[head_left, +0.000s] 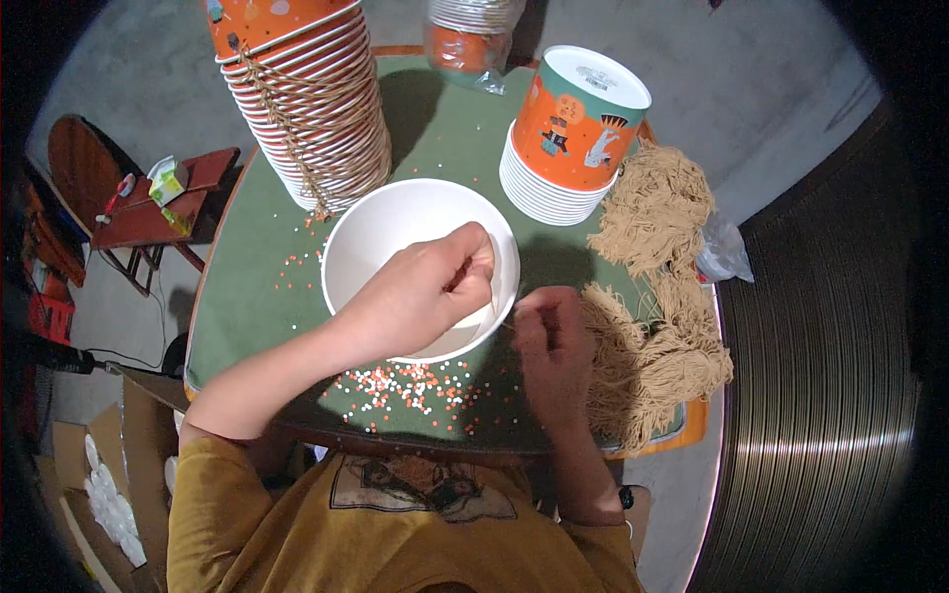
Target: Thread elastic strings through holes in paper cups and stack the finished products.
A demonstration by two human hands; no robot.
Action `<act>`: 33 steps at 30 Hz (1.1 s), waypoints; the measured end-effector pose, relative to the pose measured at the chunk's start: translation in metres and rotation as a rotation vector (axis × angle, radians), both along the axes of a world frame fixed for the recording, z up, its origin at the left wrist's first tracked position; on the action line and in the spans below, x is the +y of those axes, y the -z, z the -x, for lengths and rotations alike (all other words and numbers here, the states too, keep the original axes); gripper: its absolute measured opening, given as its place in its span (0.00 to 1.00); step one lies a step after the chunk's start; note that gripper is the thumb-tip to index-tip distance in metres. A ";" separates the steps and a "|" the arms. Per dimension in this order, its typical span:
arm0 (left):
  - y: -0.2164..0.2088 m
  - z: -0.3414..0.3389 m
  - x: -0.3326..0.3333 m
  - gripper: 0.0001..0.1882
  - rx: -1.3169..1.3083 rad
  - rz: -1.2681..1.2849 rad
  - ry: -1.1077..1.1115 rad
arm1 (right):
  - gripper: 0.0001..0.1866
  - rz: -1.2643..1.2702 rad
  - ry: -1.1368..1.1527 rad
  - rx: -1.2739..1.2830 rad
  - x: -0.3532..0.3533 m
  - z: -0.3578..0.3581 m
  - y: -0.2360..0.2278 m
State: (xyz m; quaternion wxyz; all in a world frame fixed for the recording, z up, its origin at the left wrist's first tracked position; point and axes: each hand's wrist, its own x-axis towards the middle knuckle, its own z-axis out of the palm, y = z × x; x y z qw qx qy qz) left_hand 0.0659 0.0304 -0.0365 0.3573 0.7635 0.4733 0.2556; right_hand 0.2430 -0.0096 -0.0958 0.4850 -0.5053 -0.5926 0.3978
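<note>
Nearest, orange and white pellets dot the green tabletop. Beyond them, the right hand curls beside the white paper bucket; blur hides whether its fingers grip anything. The left hand reaches over the bucket's mouth, fingers closed together. Mid-table, the bucket looks light, smooth and easily dented, best held by its stiffer rolled rim. Soft tan twine lies to its right; stacked orange-printed buckets stand farther off.

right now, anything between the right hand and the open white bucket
Nothing solid shows between the right hand and open white bucket; tan yarn lies on the hand's other side. Any thin strand there is too faint to confirm.
</note>
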 end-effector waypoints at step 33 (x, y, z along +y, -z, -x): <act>0.015 -0.004 0.006 0.03 -0.627 0.574 0.091 | 0.07 0.141 -0.185 0.221 0.023 -0.006 -0.050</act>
